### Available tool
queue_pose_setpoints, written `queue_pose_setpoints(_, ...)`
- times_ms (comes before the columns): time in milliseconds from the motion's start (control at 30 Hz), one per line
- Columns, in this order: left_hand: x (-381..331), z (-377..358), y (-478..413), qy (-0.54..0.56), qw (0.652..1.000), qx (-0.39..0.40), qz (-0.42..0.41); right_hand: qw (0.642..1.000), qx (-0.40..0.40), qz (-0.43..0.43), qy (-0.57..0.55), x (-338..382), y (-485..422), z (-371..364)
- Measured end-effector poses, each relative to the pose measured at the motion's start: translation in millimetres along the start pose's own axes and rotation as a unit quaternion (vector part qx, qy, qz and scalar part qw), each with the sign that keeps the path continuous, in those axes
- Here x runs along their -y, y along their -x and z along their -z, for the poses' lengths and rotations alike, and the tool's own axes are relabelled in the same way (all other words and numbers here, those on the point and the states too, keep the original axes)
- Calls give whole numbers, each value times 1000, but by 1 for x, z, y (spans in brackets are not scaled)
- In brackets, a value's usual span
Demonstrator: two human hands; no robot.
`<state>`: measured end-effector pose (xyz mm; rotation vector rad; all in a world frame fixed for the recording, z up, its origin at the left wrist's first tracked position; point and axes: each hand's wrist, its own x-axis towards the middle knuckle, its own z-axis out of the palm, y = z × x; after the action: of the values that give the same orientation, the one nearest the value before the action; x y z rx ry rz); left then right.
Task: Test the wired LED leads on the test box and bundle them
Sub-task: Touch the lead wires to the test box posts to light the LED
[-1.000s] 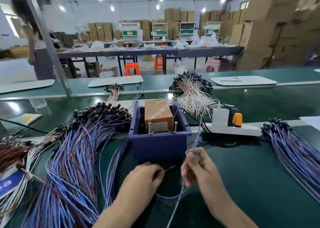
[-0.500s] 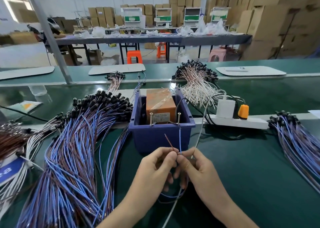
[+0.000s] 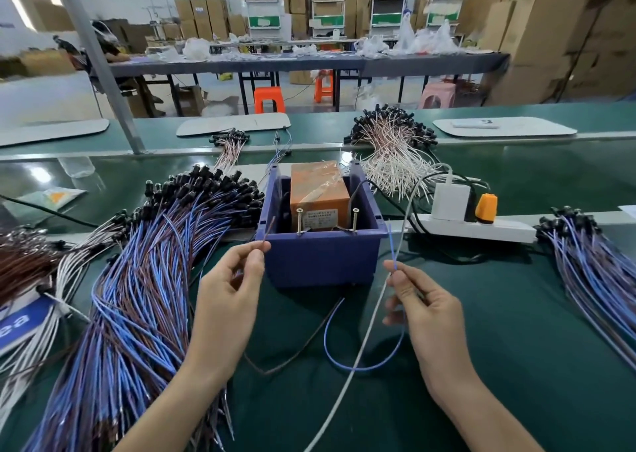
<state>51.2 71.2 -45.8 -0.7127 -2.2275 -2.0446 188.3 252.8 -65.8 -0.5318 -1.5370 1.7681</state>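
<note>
Blue wire [image 3: 392, 245] and brown wire [image 3: 266, 231] are the two ends of one lead, and each hand has one of them. The left hand [image 3: 234, 290] pinches the brown wire between thumb and first finger, with the other fingers loosely curled under. The right hand [image 3: 423, 310] pinches the blue wire the same way. Both hands hang a little above the table [image 3: 516, 348], well apart from each other. The two free ends stand almost straight up. The brown tip leans a bit to the right and the blue tip leans a bit to the left, so both point up at the test box [image 3: 320, 259] just behind the hands. From the fingers the wires run down and loop on the table toward the person. I cannot see the lamp end of the lead. I think this is the testing step, with the ends spread and ready but not yet touching anything. Two screws [image 3: 300, 221] stick up at the front edge of the box, in front of an orange block [image 3: 318, 190]. The next move most likely calls for putting one bare tip on each screw at the same time, with small, steady pushes forward. A white cable [image 3: 361, 345] runs just beside the right hand; I cannot tell if it touches the fingers. A big pile of leads [image 3: 144, 279] lies to the left, a smaller pile [image 3: 592, 269] lies to the right, and a power strip [image 3: 475, 228] sits just right of the box.
</note>
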Motion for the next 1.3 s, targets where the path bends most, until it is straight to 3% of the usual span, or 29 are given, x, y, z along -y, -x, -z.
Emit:
queue_pose_setpoints(200,0,-2,0,-76,995,-29,-64,1000,-5,4,6,-1,-2,-3)
queue_pose_setpoints(1300,1,-12,5,-46,997,-5,-65,999,-2,10,31,-1,0,-4)
